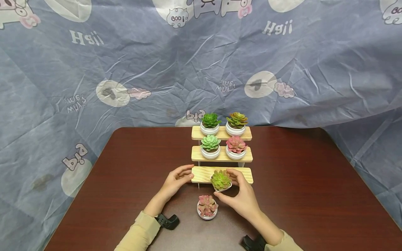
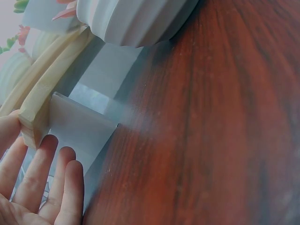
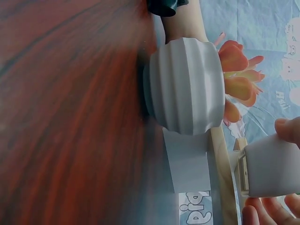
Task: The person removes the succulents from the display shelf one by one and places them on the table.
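Note:
My right hand grips a small white pot with a yellow-green succulent, thumb and fingers on opposite sides. That pot is tilted at the front edge of the lowest step of a wooden stand. At the left end of the same step, my left hand holds the board between thumb and fingers; the left wrist view shows the board's end between them. A pink succulent in a ribbed white pot stands on the table before the stand, between my forearms.
On the middle step stand a pale green succulent and a deep pink one. The top step bears a dark green succulent and a reddish-green one. A blue printed cloth hangs behind the dark wooden table.

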A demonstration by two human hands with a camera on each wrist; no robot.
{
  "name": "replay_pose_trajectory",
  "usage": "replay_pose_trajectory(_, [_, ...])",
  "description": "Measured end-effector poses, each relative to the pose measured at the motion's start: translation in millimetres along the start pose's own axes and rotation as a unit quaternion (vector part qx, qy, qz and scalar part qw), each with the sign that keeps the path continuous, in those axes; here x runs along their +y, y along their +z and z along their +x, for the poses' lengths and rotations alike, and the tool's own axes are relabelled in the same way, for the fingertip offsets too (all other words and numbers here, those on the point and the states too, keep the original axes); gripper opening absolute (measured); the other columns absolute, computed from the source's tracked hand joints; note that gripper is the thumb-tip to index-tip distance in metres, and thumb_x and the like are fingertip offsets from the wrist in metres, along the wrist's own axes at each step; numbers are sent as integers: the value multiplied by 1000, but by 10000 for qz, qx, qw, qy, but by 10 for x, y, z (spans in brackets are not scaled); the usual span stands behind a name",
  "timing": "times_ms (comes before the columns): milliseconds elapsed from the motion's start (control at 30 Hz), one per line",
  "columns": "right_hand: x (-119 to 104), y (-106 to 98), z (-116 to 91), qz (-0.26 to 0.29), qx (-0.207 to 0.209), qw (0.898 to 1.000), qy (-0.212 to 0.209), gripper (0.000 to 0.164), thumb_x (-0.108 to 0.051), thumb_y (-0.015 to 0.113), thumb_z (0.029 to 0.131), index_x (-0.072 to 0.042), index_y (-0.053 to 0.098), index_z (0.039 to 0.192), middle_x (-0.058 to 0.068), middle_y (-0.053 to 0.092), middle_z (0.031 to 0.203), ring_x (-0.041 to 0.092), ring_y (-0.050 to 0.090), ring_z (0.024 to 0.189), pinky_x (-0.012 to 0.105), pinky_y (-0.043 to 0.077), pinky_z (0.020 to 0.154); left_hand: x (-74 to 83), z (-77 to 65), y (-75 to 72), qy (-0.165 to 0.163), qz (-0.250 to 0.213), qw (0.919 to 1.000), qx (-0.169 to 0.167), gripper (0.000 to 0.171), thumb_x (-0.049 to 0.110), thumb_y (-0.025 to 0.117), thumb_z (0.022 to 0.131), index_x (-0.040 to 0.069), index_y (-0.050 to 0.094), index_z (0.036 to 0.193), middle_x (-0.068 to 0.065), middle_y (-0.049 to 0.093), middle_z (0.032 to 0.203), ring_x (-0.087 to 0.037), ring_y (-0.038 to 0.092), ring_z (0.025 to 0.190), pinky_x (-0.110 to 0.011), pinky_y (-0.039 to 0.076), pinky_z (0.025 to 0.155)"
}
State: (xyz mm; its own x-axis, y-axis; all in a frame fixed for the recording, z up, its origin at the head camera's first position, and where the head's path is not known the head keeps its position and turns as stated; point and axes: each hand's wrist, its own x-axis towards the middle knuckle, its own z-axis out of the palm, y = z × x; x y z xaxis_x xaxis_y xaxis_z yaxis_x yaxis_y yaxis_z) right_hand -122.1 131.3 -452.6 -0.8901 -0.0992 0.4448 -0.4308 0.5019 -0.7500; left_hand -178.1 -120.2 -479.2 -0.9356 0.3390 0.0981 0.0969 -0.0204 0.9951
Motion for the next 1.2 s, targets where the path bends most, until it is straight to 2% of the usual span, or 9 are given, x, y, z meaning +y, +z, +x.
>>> replay_pose_trajectory(333, [52, -56, -114, -289, -103, 9995, -126, 83, -24, 91, 59, -9, 47, 128, 3, 55, 123, 15, 56, 102, 32, 52, 82, -6, 6, -3, 20, 46, 10000, -36, 42, 5, 59, 92, -8, 49, 131, -26, 58, 119, -13, 61, 98, -32, 53, 82])
replay_pose_trajectory(600, [102, -83, -194, -352, -36, 9991, -219, 81, -22, 91, 57, -8, 49, 125, 2, 56, 119, 14, 56, 99, 30, 52, 79, -3, 3, 0, 58, 35, 10000, -22, 40, 4, 59, 92, -8, 50, 130, -26, 58, 118, -11, 61, 96, -30, 53, 81])
replay_pose_trajectory(1200, [137, -113, -342, -469, -420, 9980, 79, 80, -27, 91, 58, -14, 48, 125, -2, 57, 113, 12, 60, 89, 39, 52, 74, -2, 5, 3, 39, 32, 10000, 8, 40, 4, 59, 92, -7, 50, 129, -26, 58, 117, -11, 62, 95, -31, 53, 81])
